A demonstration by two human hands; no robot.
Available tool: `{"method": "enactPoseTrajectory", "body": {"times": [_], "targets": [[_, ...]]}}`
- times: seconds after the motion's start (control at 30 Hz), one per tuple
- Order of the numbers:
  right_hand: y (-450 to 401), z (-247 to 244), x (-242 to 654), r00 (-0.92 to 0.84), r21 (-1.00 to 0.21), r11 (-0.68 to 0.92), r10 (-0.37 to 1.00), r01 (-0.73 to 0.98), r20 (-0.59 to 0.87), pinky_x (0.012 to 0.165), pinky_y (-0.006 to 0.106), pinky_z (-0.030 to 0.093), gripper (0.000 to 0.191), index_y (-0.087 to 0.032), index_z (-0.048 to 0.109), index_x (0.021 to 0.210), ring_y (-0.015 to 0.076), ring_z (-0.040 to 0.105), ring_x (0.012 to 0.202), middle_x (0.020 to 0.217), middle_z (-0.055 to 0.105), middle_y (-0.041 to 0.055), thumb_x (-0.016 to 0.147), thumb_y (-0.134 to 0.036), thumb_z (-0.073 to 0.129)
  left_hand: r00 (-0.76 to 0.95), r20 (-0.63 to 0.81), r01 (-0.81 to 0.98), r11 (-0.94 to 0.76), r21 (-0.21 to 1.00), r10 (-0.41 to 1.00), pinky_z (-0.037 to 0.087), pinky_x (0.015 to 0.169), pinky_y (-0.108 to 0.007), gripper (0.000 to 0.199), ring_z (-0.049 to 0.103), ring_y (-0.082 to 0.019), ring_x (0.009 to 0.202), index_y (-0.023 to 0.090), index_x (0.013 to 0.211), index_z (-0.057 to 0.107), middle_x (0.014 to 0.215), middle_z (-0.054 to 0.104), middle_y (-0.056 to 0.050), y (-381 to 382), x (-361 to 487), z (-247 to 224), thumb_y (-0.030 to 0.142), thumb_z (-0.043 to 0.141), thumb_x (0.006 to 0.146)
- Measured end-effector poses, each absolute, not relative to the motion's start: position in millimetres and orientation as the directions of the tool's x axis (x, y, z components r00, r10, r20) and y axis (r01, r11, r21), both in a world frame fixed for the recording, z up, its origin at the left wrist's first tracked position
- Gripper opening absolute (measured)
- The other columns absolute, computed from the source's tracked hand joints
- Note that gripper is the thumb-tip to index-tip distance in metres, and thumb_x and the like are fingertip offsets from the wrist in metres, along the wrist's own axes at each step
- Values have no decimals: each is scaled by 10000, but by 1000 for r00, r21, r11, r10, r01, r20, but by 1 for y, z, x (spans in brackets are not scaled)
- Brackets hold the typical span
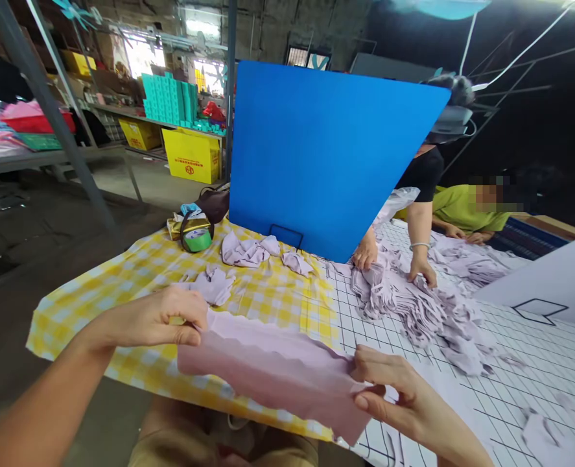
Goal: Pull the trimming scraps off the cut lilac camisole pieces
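Fabric strip [268,366] over near edge of desk [277,295] | I see long axis running left hand [170,318] to right hand [398,389], right end lower in view | each pinching its end

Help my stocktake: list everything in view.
Checked cloth: one, yellow and white, left foreground
Gridded surface: one, white with black lines, right
Fabric piece: one, mauve, lower centre
Fabric scraps: several, mauve, on checked cloth
Fabric heaps: several, mauve, right
Large panel: one, blue, upright, centre
Side panel: one, white, right edge
Tape roll: one, green, on checked cloth
Boxes: several, yellow, left background
Stacked pieces: many, turquoise, left background
Tub: one, red, left background
People: two, black and green tops, right
Left hand: one, holding fabric piece's left end
Right hand: one, holding its right end
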State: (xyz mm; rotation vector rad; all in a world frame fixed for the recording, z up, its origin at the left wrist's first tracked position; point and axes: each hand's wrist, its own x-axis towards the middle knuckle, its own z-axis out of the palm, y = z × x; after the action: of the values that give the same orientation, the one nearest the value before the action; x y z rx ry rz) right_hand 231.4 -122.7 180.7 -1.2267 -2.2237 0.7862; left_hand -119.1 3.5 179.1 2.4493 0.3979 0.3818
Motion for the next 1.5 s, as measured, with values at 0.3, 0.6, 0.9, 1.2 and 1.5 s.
{"method": "enactPoseTrajectory", "body": {"times": [0.3, 0.6, 0.9, 1.2, 1.5], "targets": [[-107, 181, 247, -415, -616, 425, 894, 663, 170, 506, 243, 315, 357, -187, 458, 577, 112, 413, 557, 592, 405, -16, 893, -353, 447, 808, 206, 352, -733, 582, 552, 370, 607, -182, 246, 541, -106, 653, 157, 775, 624, 720, 626, -2, 16, -103, 177, 341, 486, 865], [-80, 212, 269, -348, -410, 434, 898, 802, 270, 612, 305, 366, 312, -209, 555, 618, 173, 451, 666, 657, 509, 26, 847, -414, 503, 683, 374, 414, -755, 509, 627, 374, 632, -181, 182, 561, -108, 679, 159, 757, 645, 742, 649, 11, 44, -77, 202, 298, 540, 812], [-76, 233, 271, -281, -467, 338, 941, 817, 189, 525, 283, 340, 431, -203, 490, 511, 140, 389, 550, 541, 417, 1, 824, -500, 488, 686, 403, 365, -765, 530, 606, 358, 584, -193, 245, 533, -107, 629, 142, 744, 647, 684, 621, 14, 45, -69, 223, 354, 538, 802], [-62, 236, 227, -304, -800, 346, 928, 490, 215, 668, 309, 423, 287, -205, 602, 658, 174, 518, 734, 725, 557, 18, 802, -449, 552, 796, 247, 263, -683, 681, 552, 346, 588, -210, 197, 486, -95, 607, 163, 785, 595, 691, 565, 22, 40, -26, 211, 292, 460, 848], [-41, 228, 198, -230, -854, 176, 971, 490, 68, 509, 250, 353, 387, -181, 562, 621, 125, 452, 579, 574, 494, -20, 757, -543, 559, 865, 249, -189, -177, 966, 435, 388, 687, -252, 550, 500, -137, 814, 185, 1134, 483, 900, 524, -38, 25, 32, 193, 536, 608, 730]]}}
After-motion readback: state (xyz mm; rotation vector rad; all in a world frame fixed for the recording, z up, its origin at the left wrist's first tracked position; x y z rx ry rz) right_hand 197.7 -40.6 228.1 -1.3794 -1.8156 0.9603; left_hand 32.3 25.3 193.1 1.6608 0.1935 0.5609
